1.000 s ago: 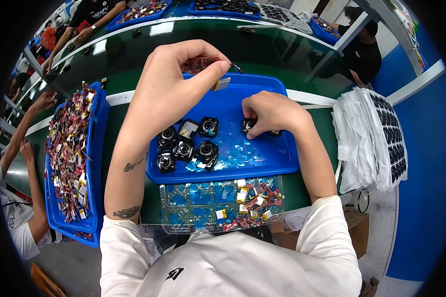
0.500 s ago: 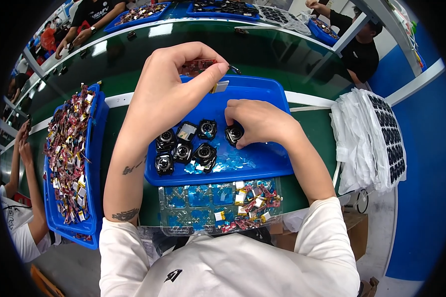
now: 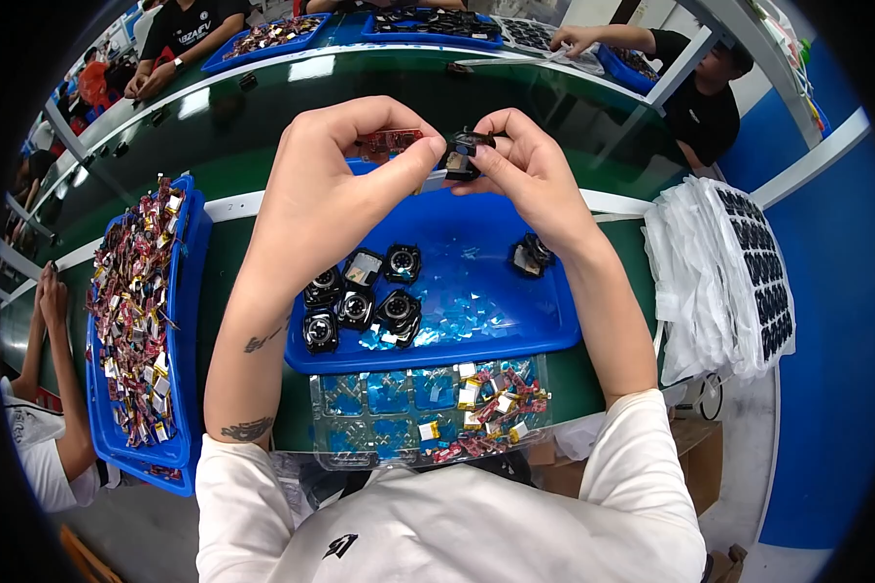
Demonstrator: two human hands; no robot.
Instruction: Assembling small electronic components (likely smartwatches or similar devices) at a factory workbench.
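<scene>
Above the far rim of a blue tray (image 3: 428,361), my hands are close together. My left hand (image 3: 335,170) pinches a small red circuit board (image 3: 389,144) between thumb and fingers. Gripped in my right hand (image 3: 535,175) is a black watch case (image 3: 465,157), held up next to the board. Whether the two parts touch or are joined by a lead is unclear. Several black watch cases (image 3: 399,306) lie at the left of the tray, and a dark watch case (image 3: 532,255) lies at its right, beside my right wrist. Blue film bits (image 3: 472,316) are scattered between them.
Nearest me is a clear compartment tray (image 3: 345,452) with blue film and small boards. A blue bin (image 3: 192,321) heaped with boards and batteries stands left. White sheets with black parts (image 3: 710,282) are stacked right. People work across the green bench (image 3: 360,87).
My right hand has risen from the tray to my left hand, bringing a watch case. The case at the tray's right now shows. Across the bench, a person's arm has reached lower.
</scene>
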